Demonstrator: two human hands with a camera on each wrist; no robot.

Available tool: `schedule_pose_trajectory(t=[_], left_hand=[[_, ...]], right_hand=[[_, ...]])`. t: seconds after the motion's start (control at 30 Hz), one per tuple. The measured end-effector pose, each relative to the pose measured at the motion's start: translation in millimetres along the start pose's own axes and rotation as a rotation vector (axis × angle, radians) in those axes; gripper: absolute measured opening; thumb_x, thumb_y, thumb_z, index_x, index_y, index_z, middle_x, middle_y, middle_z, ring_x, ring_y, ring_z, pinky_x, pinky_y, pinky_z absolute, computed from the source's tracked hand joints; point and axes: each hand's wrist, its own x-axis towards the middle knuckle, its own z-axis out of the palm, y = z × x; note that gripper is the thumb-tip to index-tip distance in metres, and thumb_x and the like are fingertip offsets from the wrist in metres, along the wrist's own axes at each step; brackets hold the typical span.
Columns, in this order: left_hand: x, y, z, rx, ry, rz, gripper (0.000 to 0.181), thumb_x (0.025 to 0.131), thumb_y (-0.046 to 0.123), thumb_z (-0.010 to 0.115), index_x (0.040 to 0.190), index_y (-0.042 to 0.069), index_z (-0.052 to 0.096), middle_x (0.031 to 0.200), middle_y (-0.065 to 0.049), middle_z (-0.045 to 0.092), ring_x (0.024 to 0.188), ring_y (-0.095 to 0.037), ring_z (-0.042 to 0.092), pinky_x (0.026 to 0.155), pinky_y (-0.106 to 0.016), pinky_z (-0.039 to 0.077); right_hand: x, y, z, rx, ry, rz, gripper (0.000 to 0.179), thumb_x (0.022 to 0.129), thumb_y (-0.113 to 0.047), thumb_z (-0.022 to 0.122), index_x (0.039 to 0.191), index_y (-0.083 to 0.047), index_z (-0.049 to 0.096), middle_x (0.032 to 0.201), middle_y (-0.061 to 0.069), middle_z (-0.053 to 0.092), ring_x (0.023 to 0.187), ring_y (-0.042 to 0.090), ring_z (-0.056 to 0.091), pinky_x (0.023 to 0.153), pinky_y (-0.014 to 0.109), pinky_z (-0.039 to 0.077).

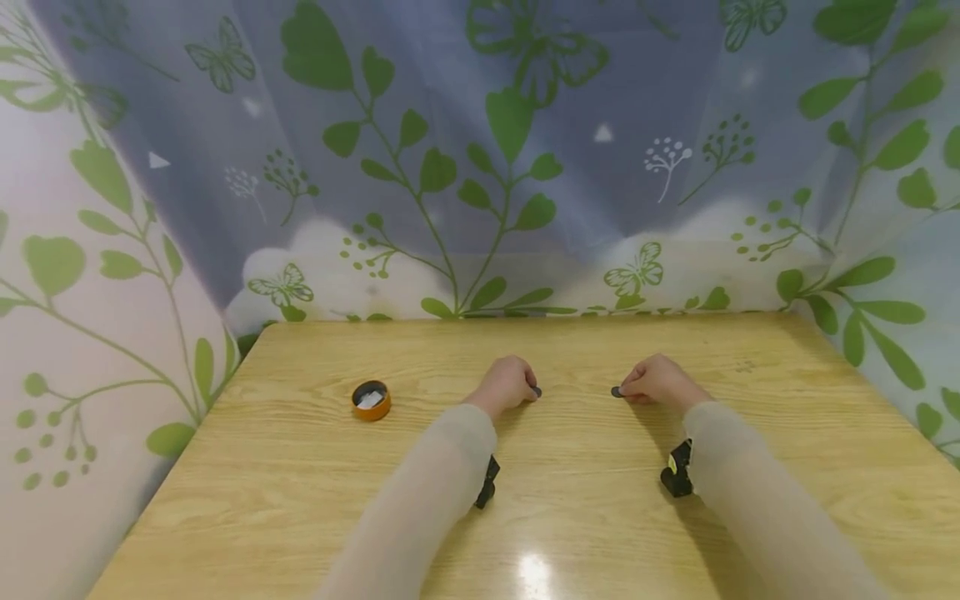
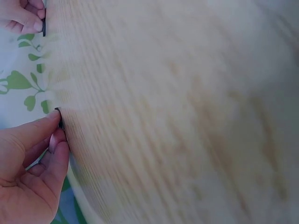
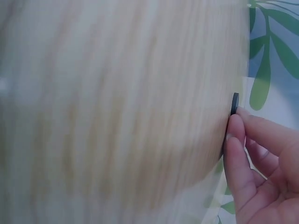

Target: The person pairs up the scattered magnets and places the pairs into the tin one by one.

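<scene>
On the far half of the table, my left hand (image 1: 504, 385) pinches a small flat dark disc (image 1: 537, 392) at the table surface. The left wrist view shows this dark disc (image 2: 59, 117) nearly edge-on between thumb and fingers. To the right, across a short gap, my right hand (image 1: 658, 383) holds a second dark disc (image 1: 617, 392) by its edge, low against the wood. Seen from the right wrist, this disc (image 3: 235, 102) pokes out past the fingertips (image 3: 238, 125). Fingers cover part of each disc.
A round orange container (image 1: 384, 408) with a dark inside and white pieces in it stands left of my left hand. The wooden table (image 1: 570, 500) ends at a leaf-and-butterfly-patterned curtain (image 1: 450, 208) at the back and sides. Black devices (image 1: 678, 471) sit at both wrists.
</scene>
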Motion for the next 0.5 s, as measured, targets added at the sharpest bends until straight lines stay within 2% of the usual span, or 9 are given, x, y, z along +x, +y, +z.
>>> schedule_pose_trajectory(t=[0.13, 0.5], left_hand=[[-1.1, 2.7, -0.7, -0.002, 0.002, -0.011, 0.012, 0.083, 0.012, 0.072, 0.092, 0.005, 0.069, 0.094, -0.005, 0.064, 0.091, -0.022, 0.057, 0.083, -0.031, 0.046], [4.5, 18.4, 10.3, 0.033, -0.008, -0.003, 0.011, 0.082, 0.016, 0.073, 0.087, 0.008, 0.069, 0.088, -0.001, 0.063, 0.083, -0.017, 0.056, 0.078, -0.026, 0.047]], right_hand=[[-0.1, -5, 4, 0.008, -0.007, 0.001, 0.014, 0.085, -0.007, 0.066, 0.083, 0.007, 0.068, 0.066, -0.001, 0.065, 0.060, 0.007, 0.058, 0.061, 0.023, 0.050], [1.9, -12, 12, 0.070, -0.015, 0.039, 0.013, 0.085, -0.006, 0.065, 0.084, 0.007, 0.067, 0.067, -0.001, 0.065, 0.061, 0.008, 0.058, 0.061, 0.024, 0.051]])
